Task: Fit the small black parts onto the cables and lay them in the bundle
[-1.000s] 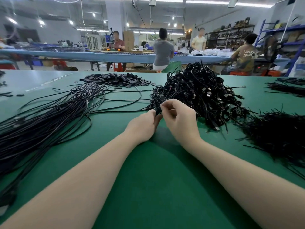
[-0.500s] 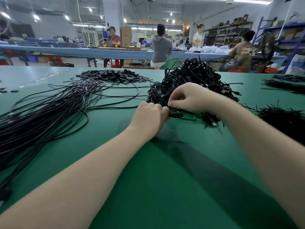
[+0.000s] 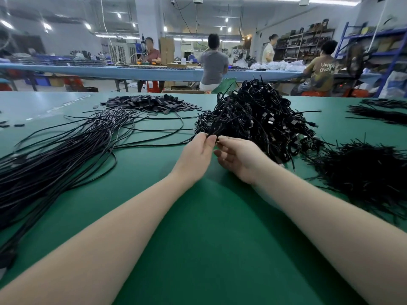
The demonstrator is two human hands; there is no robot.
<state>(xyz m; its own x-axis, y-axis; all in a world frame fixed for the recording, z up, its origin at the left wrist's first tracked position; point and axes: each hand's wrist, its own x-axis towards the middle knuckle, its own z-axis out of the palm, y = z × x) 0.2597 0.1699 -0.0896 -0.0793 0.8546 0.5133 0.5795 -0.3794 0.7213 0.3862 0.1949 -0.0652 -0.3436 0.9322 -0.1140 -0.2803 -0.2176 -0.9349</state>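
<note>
On the far left of the green table (image 3: 198, 249), a long bundle of black cables (image 3: 55, 164) lies fanned out, its long axis running from the near-left edge diagonally up toward the table's middle, with loose strands curving off to the right. Behind it, farther back, a flat heap of small black parts (image 3: 152, 103) sits on the mat. At the centre, the left hand (image 3: 195, 157) has its fingers curled, the thumb and fingertips pinching a thin black cable (image 3: 211, 130) that rises away from the person, slanting up and slightly right into the tangled pile of cables (image 3: 262, 119) just behind both hands. The right hand (image 3: 239, 159) lies just beside the left, palm turned inward, its upper fingers nipped at the same cable end right next to the left fingertips, the lower fingers loosely curled. Whether a small part sits between the fingers cannot be told. At the far right, a dark heap of short black strands (image 3: 365, 172) lies near the right forearm.
</note>
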